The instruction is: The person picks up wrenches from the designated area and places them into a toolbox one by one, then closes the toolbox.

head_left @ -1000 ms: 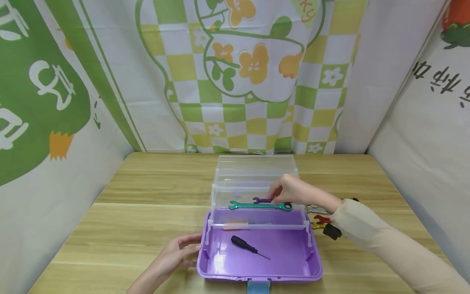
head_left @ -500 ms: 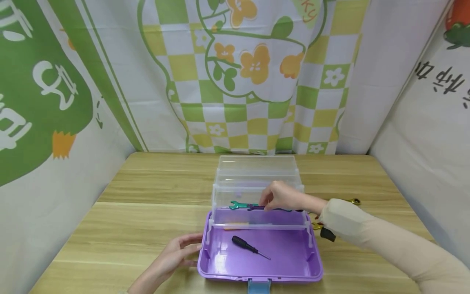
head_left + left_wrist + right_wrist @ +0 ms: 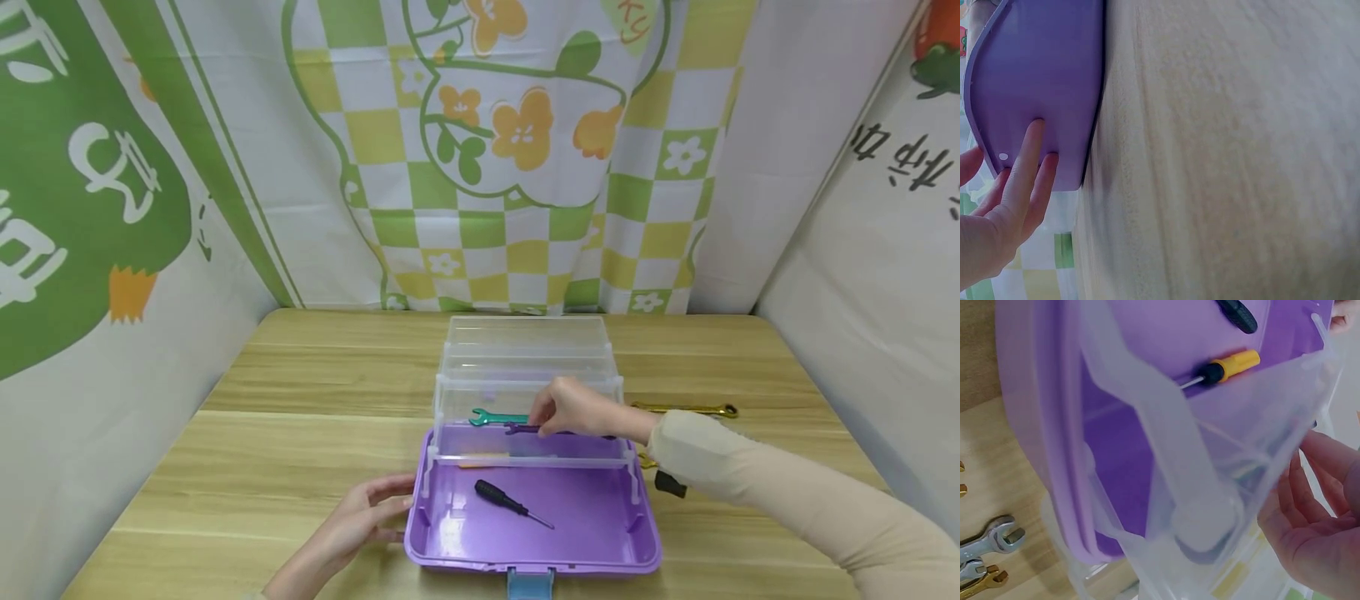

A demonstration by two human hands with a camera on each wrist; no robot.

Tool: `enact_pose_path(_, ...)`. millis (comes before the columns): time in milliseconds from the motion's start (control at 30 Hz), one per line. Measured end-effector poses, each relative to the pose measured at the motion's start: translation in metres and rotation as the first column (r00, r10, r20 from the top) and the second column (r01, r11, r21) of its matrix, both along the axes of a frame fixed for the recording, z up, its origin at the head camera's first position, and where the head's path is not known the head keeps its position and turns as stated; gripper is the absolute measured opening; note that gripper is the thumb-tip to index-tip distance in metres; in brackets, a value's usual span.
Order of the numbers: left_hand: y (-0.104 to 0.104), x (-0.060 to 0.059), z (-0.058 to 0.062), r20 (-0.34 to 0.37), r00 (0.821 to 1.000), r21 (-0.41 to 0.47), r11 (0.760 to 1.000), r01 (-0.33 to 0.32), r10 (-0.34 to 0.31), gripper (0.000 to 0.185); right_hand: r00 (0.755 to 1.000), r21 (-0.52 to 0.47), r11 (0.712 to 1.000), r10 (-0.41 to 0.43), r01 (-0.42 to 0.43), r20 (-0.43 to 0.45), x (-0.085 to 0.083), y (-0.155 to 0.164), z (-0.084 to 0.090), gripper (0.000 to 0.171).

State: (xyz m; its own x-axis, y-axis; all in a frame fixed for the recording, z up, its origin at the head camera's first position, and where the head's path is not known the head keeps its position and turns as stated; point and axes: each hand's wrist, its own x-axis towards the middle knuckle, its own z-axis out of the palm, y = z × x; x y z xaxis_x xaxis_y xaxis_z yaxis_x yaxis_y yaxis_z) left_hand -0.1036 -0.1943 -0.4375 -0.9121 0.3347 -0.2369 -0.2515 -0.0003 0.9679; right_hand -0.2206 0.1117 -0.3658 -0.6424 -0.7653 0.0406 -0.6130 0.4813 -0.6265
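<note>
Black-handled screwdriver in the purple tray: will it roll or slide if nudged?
Likely rolls: the black screwdriver has a rounded handle and lies loose on the toolbox floor, which looks smooth and glossy. Probably stiff and light for its size, judging by its thin shaft.

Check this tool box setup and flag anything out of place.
Several loose wrenches lie outside the purple plastic tool box: a long gold wrench on the wooden table, and small silver wrenches beside the box.
</note>
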Motion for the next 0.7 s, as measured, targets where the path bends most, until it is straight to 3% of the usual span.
enact_pose_path(700,-0.0002,0.0007,0.0,0.003,1.0,-0.017,1.0,-0.012,0.012,0.055,0.999,0.02,0.999,-0.034,0.035,-0.041,0.0047,-0.0026,-0.0099,0.01)
